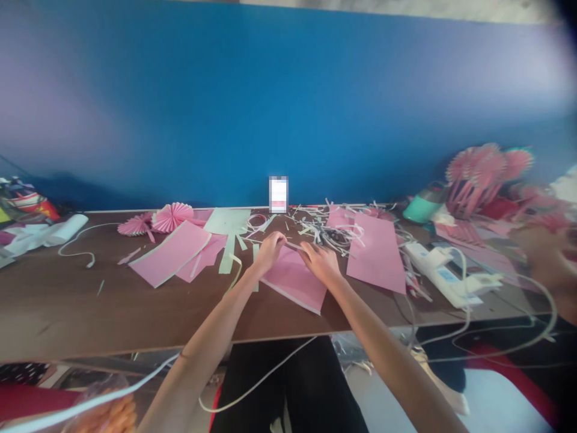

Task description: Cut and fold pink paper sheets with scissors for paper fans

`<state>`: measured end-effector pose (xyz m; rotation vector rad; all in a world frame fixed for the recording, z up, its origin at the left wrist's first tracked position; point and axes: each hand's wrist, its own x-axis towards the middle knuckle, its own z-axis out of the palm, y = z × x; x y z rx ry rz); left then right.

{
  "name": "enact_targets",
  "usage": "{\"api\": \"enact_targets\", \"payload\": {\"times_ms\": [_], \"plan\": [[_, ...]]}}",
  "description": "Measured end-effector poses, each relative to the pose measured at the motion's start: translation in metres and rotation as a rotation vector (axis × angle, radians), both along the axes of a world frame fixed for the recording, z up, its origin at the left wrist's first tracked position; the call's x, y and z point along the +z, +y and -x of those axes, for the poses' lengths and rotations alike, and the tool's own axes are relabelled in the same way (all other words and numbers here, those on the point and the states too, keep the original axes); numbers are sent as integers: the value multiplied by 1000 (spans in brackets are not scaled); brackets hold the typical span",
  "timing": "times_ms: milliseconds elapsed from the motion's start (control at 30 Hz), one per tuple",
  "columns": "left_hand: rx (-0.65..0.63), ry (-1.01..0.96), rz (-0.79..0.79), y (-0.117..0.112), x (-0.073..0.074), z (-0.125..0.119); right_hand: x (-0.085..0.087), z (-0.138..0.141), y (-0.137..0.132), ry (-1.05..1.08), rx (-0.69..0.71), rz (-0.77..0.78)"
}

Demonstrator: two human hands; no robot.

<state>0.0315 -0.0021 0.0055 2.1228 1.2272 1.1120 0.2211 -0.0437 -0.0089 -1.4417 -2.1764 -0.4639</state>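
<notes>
Pink paper fan (172,216) at far left of my table (67,300); my left hand (269,250) pinches the far edge of a pink sheet (295,281) (lying mid-table, near the front), my right hand (321,262) flat on it, fingers pressed together; scraps (327,231) behind.

Whatever the fingers (279,239) pinch is too small to tell (the upright card (278,193) behind is pixelated).
</notes>
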Motion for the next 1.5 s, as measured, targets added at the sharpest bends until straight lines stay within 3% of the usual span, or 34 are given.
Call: {"api": "enact_targets", "payload": {"times_ms": [233,367,500,733,967,1167,1333,1500], "plan": [[-58,-334,272,11,-9,1,9,-8,-3,-2,-29,5],[24,-350,337,13,-12,4,8,-11,0,-7,-38,-8],[20,-441,401,14,-13,7,11,-11,-1,-44,-33,-15],[134,-389,307,19,-15,13,18,-11,-4,-70,-9,86],[155,-431,313,22,-18,19,22,-13,-2,-17,17,108],[332,-278,208,27,-19,26,37,-28,-11,-19,122,197],[327,-162,173,29,-19,26,50,-45,-24,-9,180,318],[284,-30,124,26,-20,16,56,-55,-34,-33,120,422]]}}
